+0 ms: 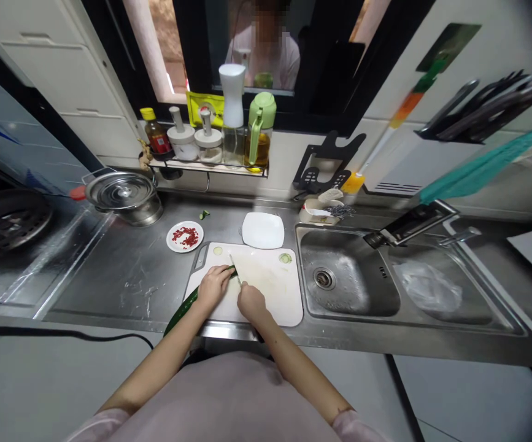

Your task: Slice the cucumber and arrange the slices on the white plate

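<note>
A white cutting board (272,288) lies on the steel counter in front of me. My left hand (213,286) is closed over a long green cucumber (180,312) that runs off the board's near left corner. My right hand (250,301) is shut on a knife (235,261), whose blade points away from me and meets the cucumber's end beside my left fingers. Two cucumber slices lie on the board, one slice (218,250) at the far left and another slice (285,258) at the far right.
A small plate of chopped red chili (185,236) and a square white plate (262,230) sit behind the board. A steel sink (348,279) is to the right, a lidded pot (124,195) to the left, and a condiment rack (210,164) at the wall. A person stands behind the window.
</note>
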`<state>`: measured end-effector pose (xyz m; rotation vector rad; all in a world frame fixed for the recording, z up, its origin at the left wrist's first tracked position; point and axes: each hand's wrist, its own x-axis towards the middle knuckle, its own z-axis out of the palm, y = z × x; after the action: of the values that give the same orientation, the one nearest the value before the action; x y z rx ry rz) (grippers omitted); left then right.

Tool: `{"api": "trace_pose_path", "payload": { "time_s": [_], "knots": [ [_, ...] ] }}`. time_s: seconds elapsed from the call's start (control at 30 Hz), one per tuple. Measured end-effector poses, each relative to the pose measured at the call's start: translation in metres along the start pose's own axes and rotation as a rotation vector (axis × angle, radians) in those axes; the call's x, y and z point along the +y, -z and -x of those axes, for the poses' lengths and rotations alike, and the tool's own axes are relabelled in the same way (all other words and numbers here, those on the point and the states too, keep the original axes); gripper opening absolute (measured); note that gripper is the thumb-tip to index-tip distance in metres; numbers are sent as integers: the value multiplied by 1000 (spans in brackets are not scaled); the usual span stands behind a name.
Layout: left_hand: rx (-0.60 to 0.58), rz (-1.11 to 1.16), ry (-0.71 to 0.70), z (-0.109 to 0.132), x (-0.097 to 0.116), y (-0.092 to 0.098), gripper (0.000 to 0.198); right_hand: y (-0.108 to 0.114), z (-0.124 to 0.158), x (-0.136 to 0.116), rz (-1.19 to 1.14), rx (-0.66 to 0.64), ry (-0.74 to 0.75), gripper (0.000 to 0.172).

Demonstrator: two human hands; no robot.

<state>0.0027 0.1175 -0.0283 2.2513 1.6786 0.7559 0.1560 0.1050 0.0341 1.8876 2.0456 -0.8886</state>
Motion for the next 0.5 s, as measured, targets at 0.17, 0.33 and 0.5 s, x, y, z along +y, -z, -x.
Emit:
{"api": "trace_pose_path", "payload": {
  "time_s": [0.17,0.33,0.5],
  "knots": [
    [-3,87,78,-1,3,3,28,5,8,12,23,52,13,32],
    [174,282,339,-8,9,13,32,12,21,33,169,204,-3,42],
    [204,482,482,-22,17,24,39,20,29,53,225,365,-38,47]
  ]
}}
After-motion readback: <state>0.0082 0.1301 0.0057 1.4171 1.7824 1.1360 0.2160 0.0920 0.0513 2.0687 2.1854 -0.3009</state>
